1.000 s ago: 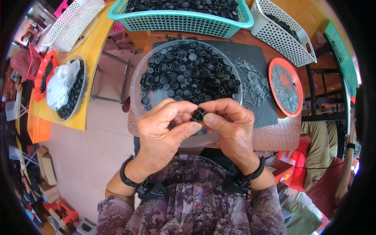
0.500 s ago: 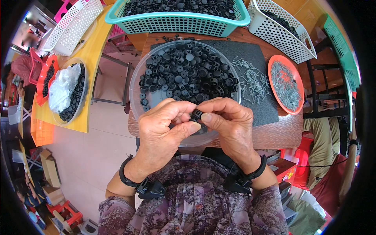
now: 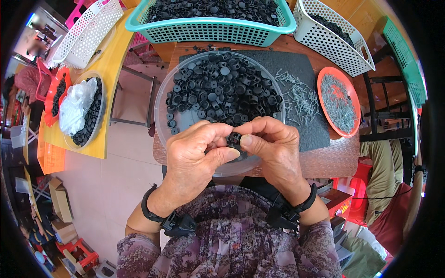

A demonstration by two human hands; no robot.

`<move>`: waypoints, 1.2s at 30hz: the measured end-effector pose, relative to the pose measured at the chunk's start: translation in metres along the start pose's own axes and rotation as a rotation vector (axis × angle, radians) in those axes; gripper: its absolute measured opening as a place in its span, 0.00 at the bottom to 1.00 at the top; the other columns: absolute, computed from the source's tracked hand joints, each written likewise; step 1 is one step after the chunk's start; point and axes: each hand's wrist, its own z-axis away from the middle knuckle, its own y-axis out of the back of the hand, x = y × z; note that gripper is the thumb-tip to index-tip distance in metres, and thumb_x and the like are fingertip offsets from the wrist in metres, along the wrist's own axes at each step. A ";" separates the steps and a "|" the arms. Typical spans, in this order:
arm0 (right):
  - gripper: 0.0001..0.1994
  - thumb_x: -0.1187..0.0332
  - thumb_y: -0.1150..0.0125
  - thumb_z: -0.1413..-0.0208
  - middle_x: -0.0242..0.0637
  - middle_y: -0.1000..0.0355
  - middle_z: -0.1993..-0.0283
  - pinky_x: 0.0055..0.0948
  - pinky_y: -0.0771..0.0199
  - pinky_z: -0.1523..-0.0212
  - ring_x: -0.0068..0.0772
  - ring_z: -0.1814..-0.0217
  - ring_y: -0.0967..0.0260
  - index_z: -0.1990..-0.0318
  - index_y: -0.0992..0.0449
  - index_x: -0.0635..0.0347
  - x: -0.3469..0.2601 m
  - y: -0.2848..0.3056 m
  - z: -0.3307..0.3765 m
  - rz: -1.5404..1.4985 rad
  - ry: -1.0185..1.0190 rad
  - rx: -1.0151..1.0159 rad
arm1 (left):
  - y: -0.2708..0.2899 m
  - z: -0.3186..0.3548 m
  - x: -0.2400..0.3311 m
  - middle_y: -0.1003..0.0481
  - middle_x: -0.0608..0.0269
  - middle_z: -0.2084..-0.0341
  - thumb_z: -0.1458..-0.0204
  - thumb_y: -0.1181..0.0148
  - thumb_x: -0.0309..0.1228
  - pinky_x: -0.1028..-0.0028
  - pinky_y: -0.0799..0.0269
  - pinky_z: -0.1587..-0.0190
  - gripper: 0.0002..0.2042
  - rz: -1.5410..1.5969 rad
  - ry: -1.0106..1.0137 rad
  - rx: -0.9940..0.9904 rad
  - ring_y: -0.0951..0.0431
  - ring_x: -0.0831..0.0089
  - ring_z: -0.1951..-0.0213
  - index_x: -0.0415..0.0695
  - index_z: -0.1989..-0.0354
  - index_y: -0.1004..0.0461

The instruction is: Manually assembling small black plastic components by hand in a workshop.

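Observation:
Between the fingertips of both hands is a small round black plastic part (image 3: pixel 234 138), held over the near rim of a clear round tub (image 3: pixel 163 97). My left hand (image 3: pixel 193 147) pinches it from the left with thumb and fingers. From the right, the thumb and forefinger of my right hand (image 3: pixel 272 142) press on it. Its underside is hidden by the fingers. Inside the tub lie many loose black plastic parts (image 3: pixel 218 90), heaped toward the far side. A dark mat (image 3: pixel 315 134) lies under the tub and carries scattered metal screws (image 3: pixel 296 95).
An orange-red plate (image 3: pixel 354 104) of screws sits at the right. Behind the tub stand a teal basket (image 3: pixel 208 31) and a white basket (image 3: pixel 345 53), both with black parts. On a yellow table (image 3: pixel 99 143) at left is a bowl with a plastic bag (image 3: pixel 79 104). Another person sits far right.
Both hands stay together on the small black part, which has turned slightly between the fingertips. The whole view has shifted a little.

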 end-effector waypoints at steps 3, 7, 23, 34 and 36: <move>0.06 0.79 0.41 0.51 0.30 0.26 0.70 0.16 0.34 0.70 0.14 0.71 0.34 0.64 0.23 0.65 -0.003 -0.001 -0.002 -0.028 -0.063 0.007 | 0.002 -0.001 0.001 0.28 0.67 0.75 0.63 0.32 0.21 0.82 0.32 0.68 0.15 0.043 0.046 -0.017 0.30 0.81 0.72 0.36 0.64 0.24; 0.06 0.77 0.40 0.50 0.30 0.26 0.70 0.15 0.35 0.72 0.15 0.73 0.35 0.64 0.23 0.64 -0.004 0.003 -0.005 -0.079 -0.128 -0.005 | 0.001 -0.005 0.005 0.27 0.68 0.75 0.63 0.32 0.21 0.82 0.32 0.68 0.15 0.156 0.175 -0.022 0.30 0.83 0.72 0.36 0.63 0.24; 0.06 0.77 0.40 0.51 0.30 0.27 0.71 0.14 0.37 0.74 0.14 0.74 0.35 0.65 0.24 0.64 -0.005 -0.001 -0.008 -0.129 -0.173 0.033 | 0.003 -0.009 0.009 0.27 0.67 0.77 0.60 0.36 0.19 0.84 0.32 0.72 0.12 0.285 0.330 -0.034 0.28 0.85 0.75 0.35 0.64 0.26; 0.06 0.76 0.39 0.51 0.29 0.27 0.70 0.15 0.38 0.73 0.15 0.71 0.35 0.65 0.24 0.64 -0.005 -0.003 -0.008 -0.128 -0.192 0.052 | 0.002 -0.002 0.001 0.29 0.71 0.77 0.58 0.37 0.19 0.86 0.37 0.73 0.10 0.234 0.151 0.058 0.34 0.88 0.75 0.39 0.67 0.30; 0.06 0.76 0.39 0.51 0.29 0.27 0.71 0.15 0.38 0.73 0.15 0.72 0.35 0.65 0.24 0.64 -0.003 -0.002 -0.008 -0.133 -0.181 0.045 | 0.003 -0.002 0.002 0.29 0.71 0.77 0.58 0.37 0.19 0.86 0.37 0.73 0.10 0.223 0.143 0.055 0.33 0.88 0.75 0.39 0.68 0.30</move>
